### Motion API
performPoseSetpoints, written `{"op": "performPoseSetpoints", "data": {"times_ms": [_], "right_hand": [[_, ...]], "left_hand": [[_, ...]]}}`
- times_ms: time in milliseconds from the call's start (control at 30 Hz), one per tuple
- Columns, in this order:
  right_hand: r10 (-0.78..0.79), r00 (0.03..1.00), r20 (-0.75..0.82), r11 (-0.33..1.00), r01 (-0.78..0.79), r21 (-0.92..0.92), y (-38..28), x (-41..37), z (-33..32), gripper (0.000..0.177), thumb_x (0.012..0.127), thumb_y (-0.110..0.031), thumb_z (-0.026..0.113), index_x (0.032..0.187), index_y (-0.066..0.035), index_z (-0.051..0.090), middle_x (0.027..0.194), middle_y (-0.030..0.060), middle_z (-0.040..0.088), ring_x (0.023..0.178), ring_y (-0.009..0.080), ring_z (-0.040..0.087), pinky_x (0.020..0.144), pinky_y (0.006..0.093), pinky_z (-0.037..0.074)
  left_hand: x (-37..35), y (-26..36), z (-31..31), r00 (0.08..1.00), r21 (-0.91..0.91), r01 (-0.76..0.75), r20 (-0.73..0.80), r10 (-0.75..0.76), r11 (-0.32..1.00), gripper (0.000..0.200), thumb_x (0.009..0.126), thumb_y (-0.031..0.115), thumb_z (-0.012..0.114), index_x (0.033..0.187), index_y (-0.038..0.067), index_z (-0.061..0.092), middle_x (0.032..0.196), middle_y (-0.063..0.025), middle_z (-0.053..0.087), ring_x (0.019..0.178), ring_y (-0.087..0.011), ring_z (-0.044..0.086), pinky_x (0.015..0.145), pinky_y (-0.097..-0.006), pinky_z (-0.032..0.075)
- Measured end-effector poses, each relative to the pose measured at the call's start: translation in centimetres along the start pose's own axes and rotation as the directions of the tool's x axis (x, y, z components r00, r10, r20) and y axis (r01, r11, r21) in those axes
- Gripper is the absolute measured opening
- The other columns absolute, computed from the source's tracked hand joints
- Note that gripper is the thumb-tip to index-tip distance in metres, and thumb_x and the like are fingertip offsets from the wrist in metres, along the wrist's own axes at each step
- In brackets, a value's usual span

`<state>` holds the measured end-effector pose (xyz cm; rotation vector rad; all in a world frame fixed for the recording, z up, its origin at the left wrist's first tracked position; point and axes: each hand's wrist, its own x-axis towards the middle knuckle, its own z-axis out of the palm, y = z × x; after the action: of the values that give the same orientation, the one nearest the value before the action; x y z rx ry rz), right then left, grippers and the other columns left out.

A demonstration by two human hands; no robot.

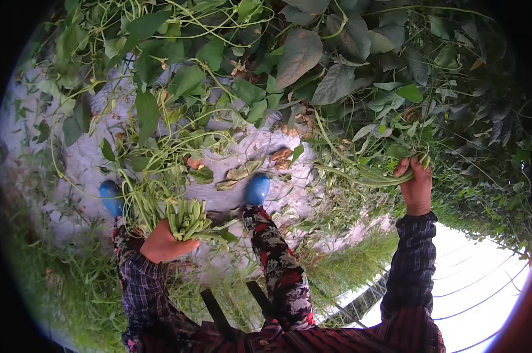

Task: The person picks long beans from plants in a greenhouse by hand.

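My left hand (164, 243) is closed around a thick bundle of green long beans (188, 217), their cut-looking ends bunched upright above the fist. The rest of that bundle trails up and to the left among vine stems. Out to the right, my right hand (417, 187) pinches a few long beans (366, 175) at one end, fingertips right against the leaves. These beans curve away to the left, over the ground. Broad bean leaves (395, 106) hang just above the right hand.
Dense vines and leaves (301, 56) fill the top and right. Pale ground sheeting (219, 162) carries dry leaves (282, 157). My blue shoes (257, 189) stand on it. Grass (72, 288) grows at lower left, and a bright ribbed greenhouse cover (474, 288) shows at lower right.
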<state>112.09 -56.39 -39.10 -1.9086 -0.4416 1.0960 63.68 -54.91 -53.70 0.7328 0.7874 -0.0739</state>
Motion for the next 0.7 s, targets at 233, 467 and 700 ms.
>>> {"op": "performPoseSetpoints", "data": {"times_ms": [233,467,700], "right_hand": [[0.135,0.983,0.127,0.939,-0.087,-0.332,6.2,-0.6,4.6,0.019,0.083,0.000,0.044,0.099,-0.007,0.054,0.065,-0.0015,0.044,0.055,0.0056,0.038,0.048,0.0225,0.034],[0.337,0.803,0.491,0.840,-0.021,-0.543,15.3,-9.1,16.2,0.033,0.084,-0.011,0.054,0.117,-0.004,0.048,0.091,0.0094,0.061,0.073,0.0109,0.052,0.066,0.0268,0.045],[0.152,0.855,0.496,0.952,0.008,-0.305,18.6,-16.1,24.2,0.022,0.086,-0.013,0.056,0.103,-0.001,0.049,0.087,0.0053,0.057,0.077,0.0120,0.052,0.067,0.0267,0.043]], "left_hand": [[0.0,-0.3,0.0,1.000,-0.050,0.000,-0.018,-0.001,0.999,0.039,0.073,0.008,0.064,0.111,0.002,0.053,0.090,-0.0064,0.061,0.073,-0.0120,0.055,0.067,-0.0298,0.046],[0.2,-0.5,-0.1,0.994,-0.170,-0.033,-0.106,0.015,0.985,0.032,0.073,0.003,0.067,0.103,0.003,0.053,0.088,-0.0038,0.060,0.075,-0.0108,0.055,0.065,-0.0284,0.046],[0.4,-0.5,0.1,0.970,-0.250,-0.077,-0.243,0.014,0.965,0.035,0.071,0.001,0.070,0.102,0.004,0.053,0.088,-0.0020,0.059,0.080,-0.0091,0.054,0.069,-0.0252,0.045]]}}
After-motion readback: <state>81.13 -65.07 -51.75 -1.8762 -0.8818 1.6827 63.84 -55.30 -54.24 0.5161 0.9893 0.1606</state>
